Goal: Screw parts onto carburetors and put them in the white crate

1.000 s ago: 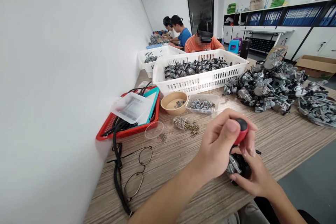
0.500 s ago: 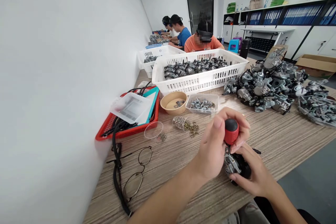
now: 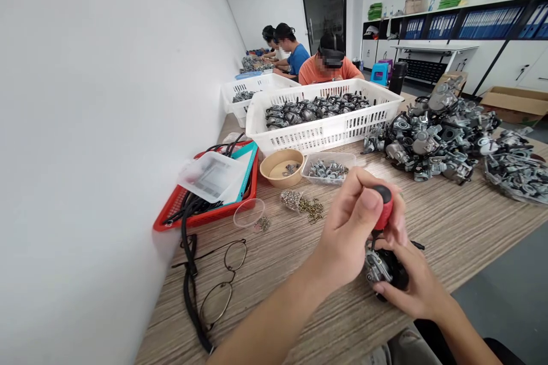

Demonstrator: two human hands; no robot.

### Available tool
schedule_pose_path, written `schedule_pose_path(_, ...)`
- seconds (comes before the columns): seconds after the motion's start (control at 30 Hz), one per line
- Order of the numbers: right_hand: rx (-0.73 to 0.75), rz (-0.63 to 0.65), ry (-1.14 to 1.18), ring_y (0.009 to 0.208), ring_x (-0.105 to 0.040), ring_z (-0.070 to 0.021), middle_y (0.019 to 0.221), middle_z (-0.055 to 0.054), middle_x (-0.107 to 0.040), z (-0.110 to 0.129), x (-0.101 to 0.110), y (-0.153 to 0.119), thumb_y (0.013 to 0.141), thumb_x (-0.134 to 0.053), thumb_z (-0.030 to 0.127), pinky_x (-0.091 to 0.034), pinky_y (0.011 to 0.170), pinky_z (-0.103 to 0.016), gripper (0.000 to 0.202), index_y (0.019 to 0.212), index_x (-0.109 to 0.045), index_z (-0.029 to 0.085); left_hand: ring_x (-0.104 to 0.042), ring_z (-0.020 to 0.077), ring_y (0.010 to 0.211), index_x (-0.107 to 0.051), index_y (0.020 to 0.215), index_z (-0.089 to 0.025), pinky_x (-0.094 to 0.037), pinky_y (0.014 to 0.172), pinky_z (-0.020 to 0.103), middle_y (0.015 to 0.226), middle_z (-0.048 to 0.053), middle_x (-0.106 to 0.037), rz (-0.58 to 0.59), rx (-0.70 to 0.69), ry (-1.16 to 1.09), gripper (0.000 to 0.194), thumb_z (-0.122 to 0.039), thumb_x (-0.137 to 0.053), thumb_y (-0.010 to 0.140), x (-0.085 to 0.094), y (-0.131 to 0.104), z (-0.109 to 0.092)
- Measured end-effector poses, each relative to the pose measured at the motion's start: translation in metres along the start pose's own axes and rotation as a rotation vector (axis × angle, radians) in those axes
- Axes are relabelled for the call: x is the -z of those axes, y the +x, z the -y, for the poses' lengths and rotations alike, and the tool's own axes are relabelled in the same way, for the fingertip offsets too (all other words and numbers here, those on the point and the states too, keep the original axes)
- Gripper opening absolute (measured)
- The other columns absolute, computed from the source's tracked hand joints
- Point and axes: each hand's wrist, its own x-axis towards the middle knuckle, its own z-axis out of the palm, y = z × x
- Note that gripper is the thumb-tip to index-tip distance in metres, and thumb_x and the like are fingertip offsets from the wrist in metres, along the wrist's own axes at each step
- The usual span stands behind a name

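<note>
My left hand (image 3: 347,234) is wrapped round the red and black handle of a screwdriver (image 3: 385,212). The shaft points down at a small metal carburetor (image 3: 375,268); the tip's exact contact is hidden. With thumb and fingers, my right hand (image 3: 413,282) grips that carburetor from the right, low over the table near its front edge. Part of its dark side is covered by the fingers. Left of my hands, brass-coloured screws (image 3: 314,210) spill from a tipped clear cup (image 3: 291,199).
A white crate (image 3: 325,136) of carburetors stands ahead, with a carburetor pile (image 3: 432,137) to the right. Nearby are a tan bowl (image 3: 274,177), a clear box of metal parts (image 3: 327,170), a red basket (image 3: 201,219) and eyeglasses (image 3: 216,302). Co-workers sit beyond.
My left hand has turned round on the screwdriver: its thumb now lies across the handle, which leans slightly to the right. My right hand and the carburetor stay nearly in place.
</note>
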Motion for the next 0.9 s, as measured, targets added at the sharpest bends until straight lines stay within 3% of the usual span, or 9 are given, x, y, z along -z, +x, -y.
schedule_pose_path(0.13, -0.007, 0.001, 0.002, 0.115, -0.073, -0.0309, 0.127, -0.016, -0.072, 0.000, 0.000, 0.000, 0.103, -0.065, 0.049, -0.061, 0.096, -0.040, 0.042, 0.134, -0.060, 0.022, -0.046, 0.0086, 0.057, -0.063, 0.099, -0.019, -0.041, 0.056, 0.020, 0.067, -0.005, -0.049, -0.010, 0.000, 0.010, 0.043, -0.056, -0.045, 0.112, 0.000, -0.001, 0.000)
schedule_pose_path(0.23, -0.010, 0.005, 0.010, 0.116, -0.073, -0.0309, 0.129, -0.016, -0.072, 0.000, 0.000, 0.001, 0.103, -0.065, 0.049, -0.061, 0.096, -0.040, 0.042, 0.134, -0.059, 0.022, -0.036, 0.0074, 0.054, -0.055, 0.103, -0.023, -0.033, 0.052, 0.019, 0.067, -0.008, -0.049, 0.029, -0.006, -0.040, 0.036, -0.058, -0.063, 0.104, 0.001, -0.001, 0.000)
schedule_pose_path(0.33, -0.008, -0.001, -0.003, 0.112, -0.073, -0.0302, 0.126, -0.015, -0.072, 0.000, -0.001, 0.000, 0.103, -0.065, 0.050, -0.061, 0.093, -0.039, 0.042, 0.134, -0.060, 0.022, -0.050, 0.0081, 0.062, -0.056, 0.100, -0.022, -0.046, 0.062, 0.020, 0.075, -0.004, -0.058, 0.026, 0.033, -0.041, 0.032, -0.046, -0.077, 0.098, 0.002, -0.001, -0.002)
schedule_pose_path(0.43, -0.009, -0.008, -0.004, 0.109, -0.072, -0.0293, 0.121, -0.014, -0.072, -0.001, -0.001, 0.000, 0.103, -0.065, 0.050, -0.061, 0.093, -0.039, 0.041, 0.132, -0.060, 0.022, -0.058, 0.0113, 0.070, -0.064, 0.096, -0.017, -0.051, 0.068, 0.023, 0.074, 0.000, -0.058, 0.032, 0.030, -0.004, 0.032, -0.048, -0.066, 0.105, 0.002, 0.001, -0.005)
schedule_pose_path(0.53, -0.003, -0.001, 0.011, 0.111, -0.072, -0.0289, 0.124, -0.015, -0.072, 0.000, -0.001, 0.000, 0.102, -0.065, 0.049, -0.060, 0.095, -0.038, 0.041, 0.132, -0.060, 0.022, -0.049, 0.0083, 0.061, -0.065, 0.098, -0.018, -0.042, 0.058, 0.019, 0.070, -0.003, -0.053, 0.025, 0.010, -0.009, 0.036, -0.050, -0.055, 0.110, 0.004, 0.002, -0.005)
schedule_pose_path(0.63, 0.000, -0.005, 0.013, 0.110, -0.073, -0.0289, 0.127, -0.015, -0.072, 0.000, 0.000, 0.001, 0.102, -0.066, 0.049, -0.061, 0.094, -0.038, 0.040, 0.132, -0.061, 0.022, -0.041, 0.0056, 0.055, -0.055, 0.104, -0.023, -0.037, 0.054, 0.017, 0.071, -0.007, -0.055, 0.024, 0.009, -0.072, 0.031, -0.050, -0.071, 0.103, 0.005, 0.000, -0.002)
schedule_pose_path(0.7, 0.013, -0.016, -0.008, 0.110, -0.074, -0.0298, 0.125, -0.015, -0.073, 0.001, 0.000, 0.001, 0.103, -0.065, 0.049, -0.062, 0.091, -0.038, 0.041, 0.134, -0.060, 0.022, -0.048, 0.0059, 0.058, -0.053, 0.101, -0.024, -0.042, 0.056, 0.018, 0.074, -0.008, -0.061, 0.015, 0.063, -0.093, 0.036, -0.041, -0.084, 0.094, 0.004, -0.001, -0.004)
schedule_pose_path(0.8, 0.021, -0.038, -0.058, 0.107, -0.075, -0.0310, 0.118, -0.013, -0.075, 0.002, 0.001, 0.002, 0.103, -0.065, 0.050, -0.062, 0.090, -0.039, 0.043, 0.137, -0.060, 0.023, -0.068, 0.0129, 0.078, -0.060, 0.097, -0.022, -0.056, 0.077, 0.028, 0.085, -0.002, -0.072, 0.009, 0.138, 0.040, 0.032, -0.031, -0.090, 0.087, 0.003, -0.002, -0.014)
schedule_pose_path(0.9, 0.021, -0.026, -0.058, 0.109, -0.075, -0.0321, 0.121, -0.014, -0.075, 0.004, 0.003, 0.004, 0.102, -0.066, 0.050, -0.062, 0.093, -0.041, 0.043, 0.135, -0.061, 0.023, -0.073, 0.0173, 0.092, -0.072, 0.098, -0.021, -0.056, 0.088, 0.031, 0.096, 0.002, -0.079, 0.065, 0.058, 0.393, 0.025, -0.029, -0.092, 0.085, 0.005, 0.000, -0.031)
